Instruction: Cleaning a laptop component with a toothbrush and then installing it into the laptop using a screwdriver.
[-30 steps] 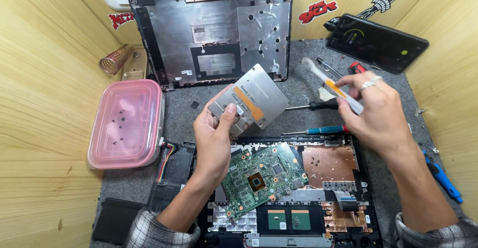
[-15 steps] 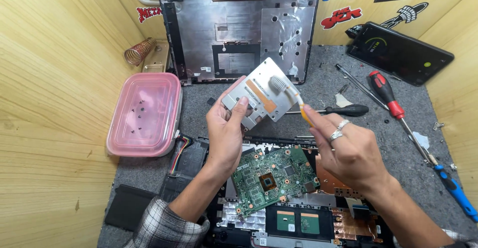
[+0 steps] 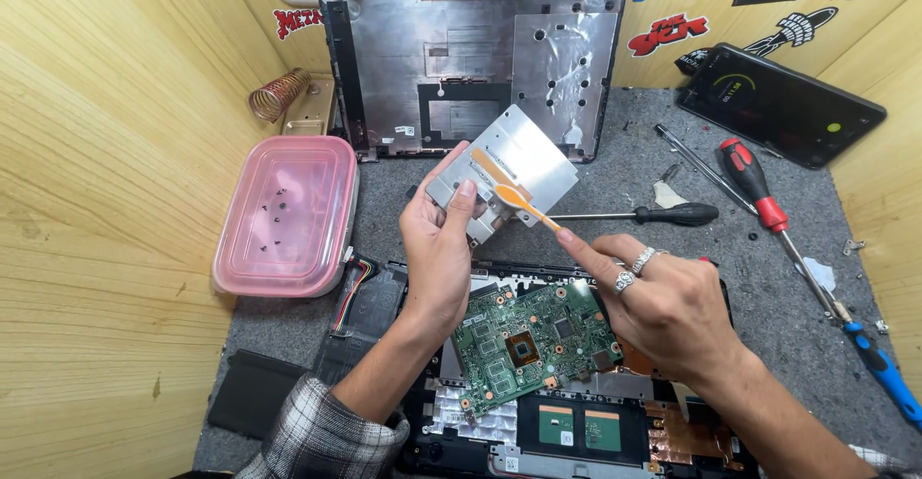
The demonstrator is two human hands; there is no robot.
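1. Where the left hand [image 3: 437, 248] closes round the silver heatsink plate [image 3: 504, 171], its lower edge is hidden — the plate is held tilted above the grey mat [image 3: 624, 181].
2. One green circuit board [image 3: 533, 340] lies below in the opened laptop base [image 3: 576, 441]; two screwdrivers [image 3: 759, 191] rest to the right.
3. The right hand [image 3: 663, 306] pinches one orange spatula [image 3: 523, 205], forefinger extended, its tip touching the plate.
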